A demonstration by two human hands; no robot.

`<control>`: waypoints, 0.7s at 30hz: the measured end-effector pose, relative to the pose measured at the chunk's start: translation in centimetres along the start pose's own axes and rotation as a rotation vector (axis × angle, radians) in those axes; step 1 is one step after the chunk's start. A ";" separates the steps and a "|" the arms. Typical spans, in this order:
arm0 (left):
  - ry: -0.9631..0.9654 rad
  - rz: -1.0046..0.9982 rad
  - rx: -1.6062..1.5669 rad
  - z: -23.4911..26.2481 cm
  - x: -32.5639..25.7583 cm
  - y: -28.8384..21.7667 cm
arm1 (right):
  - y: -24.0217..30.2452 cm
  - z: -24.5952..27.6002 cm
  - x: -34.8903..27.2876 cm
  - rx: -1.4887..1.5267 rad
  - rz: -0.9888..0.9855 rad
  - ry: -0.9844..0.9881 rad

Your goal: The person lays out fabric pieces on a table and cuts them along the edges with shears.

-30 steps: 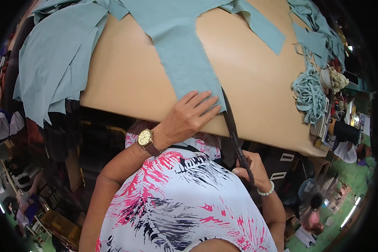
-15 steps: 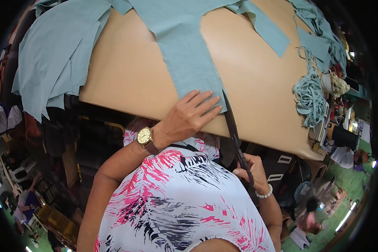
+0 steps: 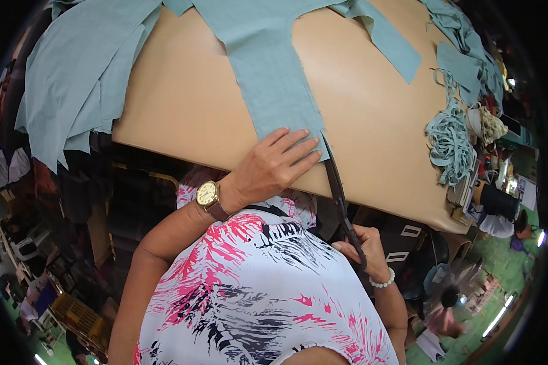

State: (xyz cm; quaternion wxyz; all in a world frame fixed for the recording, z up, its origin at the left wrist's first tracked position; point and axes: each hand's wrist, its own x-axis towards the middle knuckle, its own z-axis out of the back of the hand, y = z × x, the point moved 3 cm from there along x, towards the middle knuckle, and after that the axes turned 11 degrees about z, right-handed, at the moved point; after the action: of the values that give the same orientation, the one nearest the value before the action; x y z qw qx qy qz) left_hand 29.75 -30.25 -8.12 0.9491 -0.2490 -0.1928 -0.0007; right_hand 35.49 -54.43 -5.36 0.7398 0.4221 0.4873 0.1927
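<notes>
A long piece of grey-green fabric [image 3: 274, 79] runs toward me across the tan table, its near end close to the front edge. My left hand [image 3: 274, 164] lies on that end with fingers stretched and slightly spread, pressing it down. At the end of my right arm, beyond the table edge, my right hand [image 3: 371, 249] is wrapped round the handles of long dark scissors [image 3: 339, 198]. The blades point away from me and their tips meet the fabric's right edge, just beside my left fingertips. A narrow sliver of cloth stands off along the blade there.
The tan table [image 3: 183, 115] ends just in front of my body. Layered fabric pieces [image 3: 85, 79] hang over its left edge. A tangled heap of fabric strips [image 3: 450, 143] lies at the right, near more bunched cloth [image 3: 468, 36]. Another fabric flap [image 3: 389, 45] reaches across the far right.
The scissor blades have closed further at the fabric's right edge, and a thin slit now shows there. My left hand stays almost in place on the cloth.
</notes>
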 end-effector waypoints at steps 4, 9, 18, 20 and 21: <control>-0.006 0.006 -0.012 0.0 0.0 0.0 | 0.2 0.3 0.0 0.112 -0.033 0.011; -0.012 -0.007 -0.014 0.1 0.0 0.0 | 0.3 0.4 0.7 0.197 0.010 0.036; -0.025 -0.023 -0.025 0.3 0.0 -0.1 | 1.6 0.2 2.5 0.231 -0.002 0.049; -0.023 -0.020 -0.025 0.2 0.0 -0.1 | 1.8 0.2 2.6 0.238 -0.005 0.052; -0.026 -0.017 -0.027 0.2 -0.1 0.0 | 1.9 0.2 2.7 0.246 -0.007 0.052</control>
State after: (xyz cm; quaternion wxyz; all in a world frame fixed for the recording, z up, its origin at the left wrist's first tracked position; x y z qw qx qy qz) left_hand 29.56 -30.17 -7.96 0.9430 -0.2603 -0.2072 -0.0081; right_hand 37.15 -51.57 -5.28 0.6702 0.5026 0.5279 0.1398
